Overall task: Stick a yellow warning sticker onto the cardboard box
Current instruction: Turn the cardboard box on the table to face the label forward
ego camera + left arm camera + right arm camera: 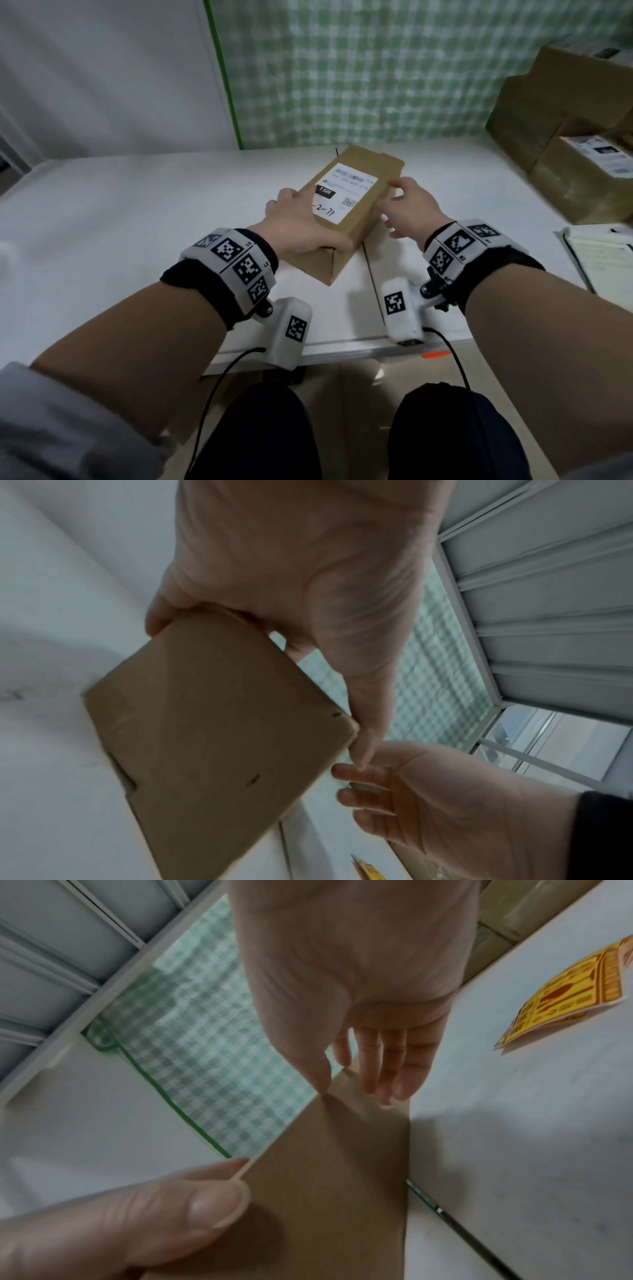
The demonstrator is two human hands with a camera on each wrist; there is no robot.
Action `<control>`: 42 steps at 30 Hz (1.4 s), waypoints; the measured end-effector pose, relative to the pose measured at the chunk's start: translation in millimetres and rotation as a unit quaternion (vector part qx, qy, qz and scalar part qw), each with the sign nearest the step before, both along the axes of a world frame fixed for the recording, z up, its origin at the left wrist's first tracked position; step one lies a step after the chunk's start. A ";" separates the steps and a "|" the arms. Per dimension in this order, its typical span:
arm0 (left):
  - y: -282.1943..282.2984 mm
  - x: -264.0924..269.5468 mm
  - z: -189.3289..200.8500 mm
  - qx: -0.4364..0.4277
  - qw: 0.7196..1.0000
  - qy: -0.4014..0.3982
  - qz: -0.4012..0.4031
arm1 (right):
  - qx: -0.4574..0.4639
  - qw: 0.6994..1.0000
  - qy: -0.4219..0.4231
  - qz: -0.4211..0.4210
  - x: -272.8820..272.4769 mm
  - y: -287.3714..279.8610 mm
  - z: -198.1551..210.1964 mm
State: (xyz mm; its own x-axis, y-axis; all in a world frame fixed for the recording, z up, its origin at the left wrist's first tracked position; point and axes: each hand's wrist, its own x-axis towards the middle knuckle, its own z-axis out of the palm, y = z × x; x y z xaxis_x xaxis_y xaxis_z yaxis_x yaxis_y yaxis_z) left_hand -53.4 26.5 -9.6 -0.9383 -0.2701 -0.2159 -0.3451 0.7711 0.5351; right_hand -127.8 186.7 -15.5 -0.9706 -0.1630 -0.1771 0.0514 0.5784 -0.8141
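A brown cardboard box (356, 219) with a white shipping label (342, 197) lies on the white table (137, 222), angled away to the right. My left hand (298, 222) grips its near left corner, thumb across the near end and fingers on the left side. In the left wrist view the box (205, 737) shows a plain face under that hand (291, 588). My right hand (407, 209) rests at the box's right side, fingers (383, 1069) straight along it and the thumb tip on the top edge. A yellow warning sticker sheet (565, 996) lies on the table to the right.
Several larger cardboard boxes (565, 130) are stacked at the back right. An open notebook (603, 253) lies at the right edge. A green checked sheet (376, 68) covers the wall behind. A seam (373, 284) runs across the table toward the front edge.
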 end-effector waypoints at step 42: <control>-14.3 59.9 12.3 0.155 0.972 0.158 0.084 | -0.035 0.990 0.133 0.004 62.3 47.1 33.3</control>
State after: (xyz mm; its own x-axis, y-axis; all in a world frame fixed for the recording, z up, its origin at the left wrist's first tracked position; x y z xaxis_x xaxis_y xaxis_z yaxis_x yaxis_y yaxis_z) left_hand 6.5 12.2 2.7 -0.9195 -0.3927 -0.0188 -0.2322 0.5037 0.8321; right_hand -65.5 233.8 17.9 -0.9801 -0.1732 0.0970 -0.1747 0.5197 -0.8363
